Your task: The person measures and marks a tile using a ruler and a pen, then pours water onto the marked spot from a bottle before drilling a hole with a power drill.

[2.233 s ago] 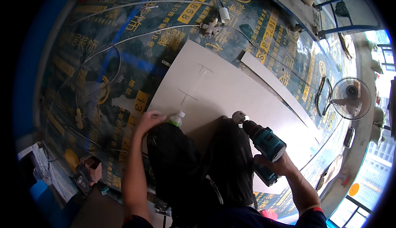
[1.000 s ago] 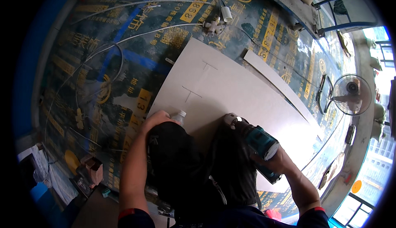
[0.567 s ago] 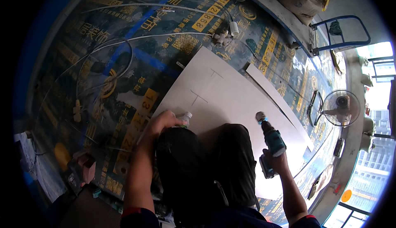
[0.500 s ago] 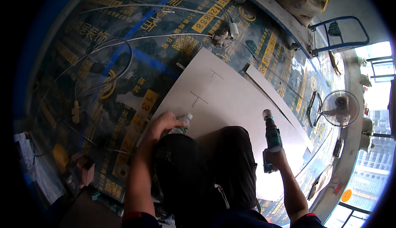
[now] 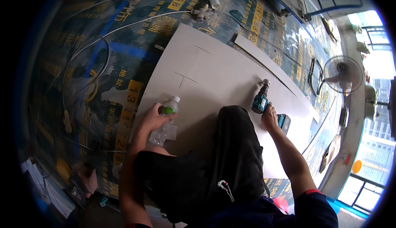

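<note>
My left hand (image 5: pixel 153 120) is closed round a clear plastic bottle (image 5: pixel 169 105) with a white cap and green label. The bottle leans over the left part of a large white board (image 5: pixel 222 79), on which two T-shaped marks are drawn. My right hand (image 5: pixel 270 118) grips the handle of a teal and black cordless drill (image 5: pixel 260 101). A short, wide metal bit (image 5: pixel 266 82) at its front points away from me, over the right part of the board. I cannot tell whether the bit touches the board. My dark-trousered knees hide part of the near side.
A narrow white strip (image 5: pixel 264 59) lies along the board's far right edge. Cables and a white fitting (image 5: pixel 214 1) lie on the printed floor covering (image 5: pixel 123 54). On the right stand a fan (image 5: pixel 343 73) and windows; a blue-framed trolley (image 5: pixel 330 1) is at far right.
The bottle has come out from beside my left knee, over the board, and shows more fully. My right hand has moved farther away with the drill, now turned more sideways. The view has shifted.
</note>
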Tool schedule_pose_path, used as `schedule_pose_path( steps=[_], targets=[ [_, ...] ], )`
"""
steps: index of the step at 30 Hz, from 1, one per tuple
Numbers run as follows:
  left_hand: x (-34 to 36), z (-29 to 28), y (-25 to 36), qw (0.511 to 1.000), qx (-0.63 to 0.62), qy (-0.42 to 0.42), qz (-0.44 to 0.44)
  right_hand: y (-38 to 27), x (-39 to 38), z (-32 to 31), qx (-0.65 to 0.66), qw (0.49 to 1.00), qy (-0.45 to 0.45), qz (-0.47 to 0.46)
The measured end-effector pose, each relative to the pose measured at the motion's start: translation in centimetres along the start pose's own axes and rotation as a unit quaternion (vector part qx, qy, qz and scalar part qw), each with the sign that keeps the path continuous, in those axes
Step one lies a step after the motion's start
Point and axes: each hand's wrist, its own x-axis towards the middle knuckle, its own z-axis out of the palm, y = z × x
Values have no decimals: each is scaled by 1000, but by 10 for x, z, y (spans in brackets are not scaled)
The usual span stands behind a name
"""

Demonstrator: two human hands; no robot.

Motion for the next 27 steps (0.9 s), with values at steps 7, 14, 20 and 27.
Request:
schedule_pose_path(
  steps=[7, 14, 20, 27],
  targets=[
    [-31, -11, -3, 993, 95, 57, 46, -16, -4, 2, -2, 999, -23, -30],
    [-61, -30, 13, 992, 123, 35, 2, -171, -48, -125, 334, 918, -104, -186],
    [-21, -8, -18, 999, 53, 0, -5, -309, -91, 52, 95, 856, -380, -336],
    [-24, -44, 6, 999, 9, -52, -2, -355, -136, 60, 280, 878, -380, -79]
  ],
)
